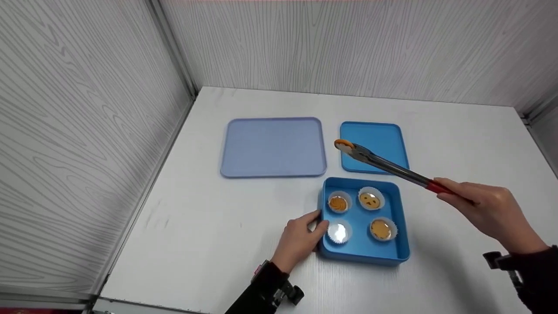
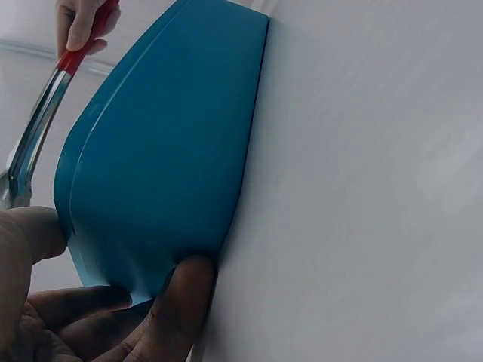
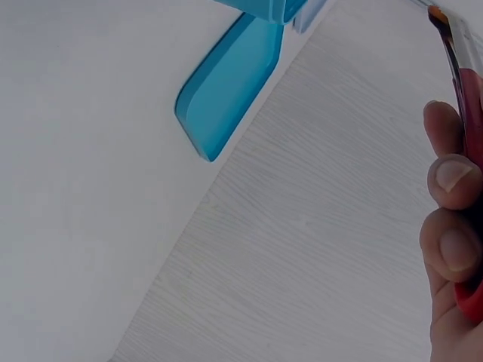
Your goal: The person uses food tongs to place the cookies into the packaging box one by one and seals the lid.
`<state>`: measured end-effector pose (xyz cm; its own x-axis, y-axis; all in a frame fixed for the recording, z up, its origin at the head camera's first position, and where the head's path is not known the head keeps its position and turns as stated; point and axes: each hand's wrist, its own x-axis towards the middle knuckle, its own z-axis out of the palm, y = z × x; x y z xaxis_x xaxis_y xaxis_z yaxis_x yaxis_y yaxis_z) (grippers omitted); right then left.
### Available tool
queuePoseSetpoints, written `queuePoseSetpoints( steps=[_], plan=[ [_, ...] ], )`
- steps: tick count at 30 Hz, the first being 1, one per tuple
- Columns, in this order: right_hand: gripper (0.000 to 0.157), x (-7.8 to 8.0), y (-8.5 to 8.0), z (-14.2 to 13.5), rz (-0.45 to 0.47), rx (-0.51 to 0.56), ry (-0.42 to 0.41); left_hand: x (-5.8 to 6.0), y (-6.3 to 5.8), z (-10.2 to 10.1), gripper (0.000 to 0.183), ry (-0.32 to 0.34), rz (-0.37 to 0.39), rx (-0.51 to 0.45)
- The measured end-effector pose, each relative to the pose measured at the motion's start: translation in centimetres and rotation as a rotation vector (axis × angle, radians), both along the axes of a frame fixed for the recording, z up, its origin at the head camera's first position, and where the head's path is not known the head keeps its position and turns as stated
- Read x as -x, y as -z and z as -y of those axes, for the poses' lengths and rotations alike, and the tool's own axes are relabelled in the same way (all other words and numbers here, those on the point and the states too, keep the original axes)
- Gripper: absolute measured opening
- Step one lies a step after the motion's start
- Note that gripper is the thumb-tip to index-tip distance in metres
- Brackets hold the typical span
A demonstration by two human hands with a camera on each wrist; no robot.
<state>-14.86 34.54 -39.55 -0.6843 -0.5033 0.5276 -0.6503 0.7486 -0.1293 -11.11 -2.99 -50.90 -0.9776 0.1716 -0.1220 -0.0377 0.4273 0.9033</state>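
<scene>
Behind-left of the blue box lies a lavender tray; straight behind it, a smaller blue tray. Your left hand, nearer the box, holds its left wall. Rightward, your right hand grips tongs slanting back-left. Inside the box: four white cups — smallest, at the tongs' tips, an orange-edged pale piece.

A person's dark left sleeve reaches in from the near middle, slanting far and to the right, and ends in a bare left hand held low, its thumb and index finger parted and its fingers bent in a grasp. At the near right, a dark right sleeve leads to the bare right hand, raised higher and pointing left and far, with its thumb and fingers curled in a grip.
</scene>
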Motion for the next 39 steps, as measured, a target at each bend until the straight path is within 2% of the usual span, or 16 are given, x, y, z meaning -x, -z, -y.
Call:
queuePoseSetpoints(
  steps=[13,19,25,29,39],
  plan=[
    [0.05,-2.8,0.6,-2.9,0.101,0.054,-0.009,0.0,0.3,0.1,0.057,0.007,0.021,-0.042],
    [0.052,-3.6,0.6,-3.2,0.149,0.045,0.005,0.1,0.4,0.1,0.057,0.008,0.01,-0.034],
    [0.052,-4.5,0.4,-3.3,0.204,0.036,-0.021,0.1,0.3,0.0,0.058,0.011,0.013,-0.025],
    [0.047,-4.9,0.3,-3.2,0.241,0.035,-0.035,0.2,0.2,0.0,0.057,0.002,0.006,0.0],
    [0.043,-5.7,0.3,-2.8,0.326,-0.008,-0.007,0.1,0.1,0.0,0.056,0.003,-0.007,0.01]
  ],
)
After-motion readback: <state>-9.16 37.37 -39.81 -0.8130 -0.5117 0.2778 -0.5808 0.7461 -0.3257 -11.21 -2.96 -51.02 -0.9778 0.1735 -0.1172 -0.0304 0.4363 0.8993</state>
